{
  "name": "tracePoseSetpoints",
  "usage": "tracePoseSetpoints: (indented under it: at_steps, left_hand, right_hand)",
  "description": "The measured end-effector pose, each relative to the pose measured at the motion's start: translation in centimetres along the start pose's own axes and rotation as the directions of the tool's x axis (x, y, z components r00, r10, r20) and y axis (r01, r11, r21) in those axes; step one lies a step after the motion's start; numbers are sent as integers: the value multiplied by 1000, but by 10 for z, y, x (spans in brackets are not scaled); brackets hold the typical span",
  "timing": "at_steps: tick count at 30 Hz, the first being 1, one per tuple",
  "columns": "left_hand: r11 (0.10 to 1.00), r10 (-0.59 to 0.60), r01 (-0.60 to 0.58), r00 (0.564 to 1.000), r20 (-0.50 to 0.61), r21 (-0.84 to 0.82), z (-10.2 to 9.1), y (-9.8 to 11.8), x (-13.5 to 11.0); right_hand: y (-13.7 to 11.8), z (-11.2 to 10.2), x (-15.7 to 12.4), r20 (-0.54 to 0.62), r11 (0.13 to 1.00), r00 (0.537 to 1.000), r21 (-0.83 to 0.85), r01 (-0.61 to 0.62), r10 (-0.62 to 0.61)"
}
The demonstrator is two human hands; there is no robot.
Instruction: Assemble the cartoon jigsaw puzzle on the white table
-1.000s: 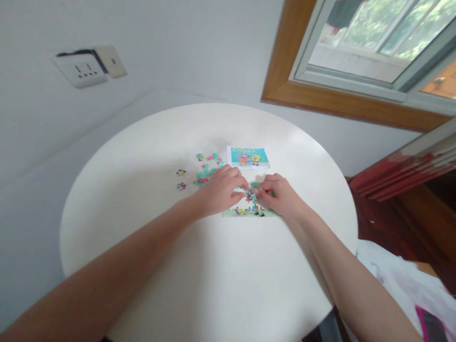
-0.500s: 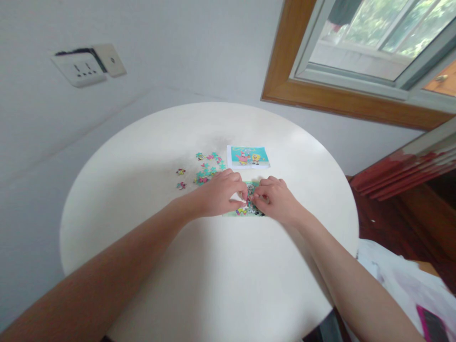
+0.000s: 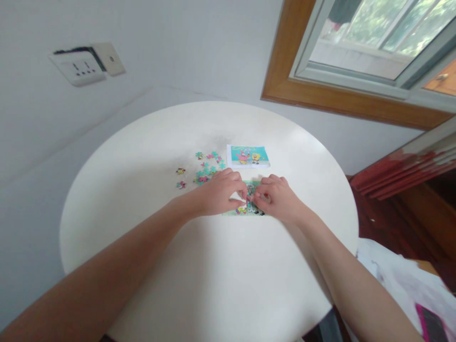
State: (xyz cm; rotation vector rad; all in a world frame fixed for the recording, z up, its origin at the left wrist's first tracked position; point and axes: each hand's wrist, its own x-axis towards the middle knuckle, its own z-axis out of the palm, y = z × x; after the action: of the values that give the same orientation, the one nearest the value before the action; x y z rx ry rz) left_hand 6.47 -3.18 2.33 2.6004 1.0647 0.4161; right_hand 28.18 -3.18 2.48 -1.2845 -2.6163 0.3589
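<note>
A pale wall rises beyond both hands, and in front of it we see a round white counter spreading out beneath them on every side. A wood-framed window stands past the right hand, up and to the right, with a red-and-white curtain hanging lower, well to the right of that hand. A wall socket sits far beyond the left hand, up and to the left. At the center, we find the left hand and right hand facing each other, fingers curled and fingertips lowered to a partly assembled jigsaw puzzle that lies flat between and partly under them; we cannot tell whether either one pinches a piece. Just beyond the hands lies a printed picture with a pink figure and a yellow figure on a turquoise ground. Loose pieces, mostly turquoise and pink, are scattered just past the left hand's knuckles and to their left. Smallest of all, we note two stray pieces, one beyond the other, farther left of that hand.
</note>
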Motion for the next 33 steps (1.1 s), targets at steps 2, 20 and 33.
tracePoseSetpoints:
  at_steps: [2, 20, 33]
  left_hand:
    - [1000, -6, 6, 1000, -1, -3, 0, 0, 0]
    - [999, -17, 18, 999, -34, 34, 8, 2, 3]
    - [999, -31, 31, 999, -29, 31, 10, 1, 4]
  right_hand:
    - [3, -2, 0, -19, 1000, 1000, 21, -2, 2]
    - [9, -4, -1, 44, 991, 997, 126, 52, -58]
    - [10, -6, -2, 30, 988, 997, 142, 67, -72]
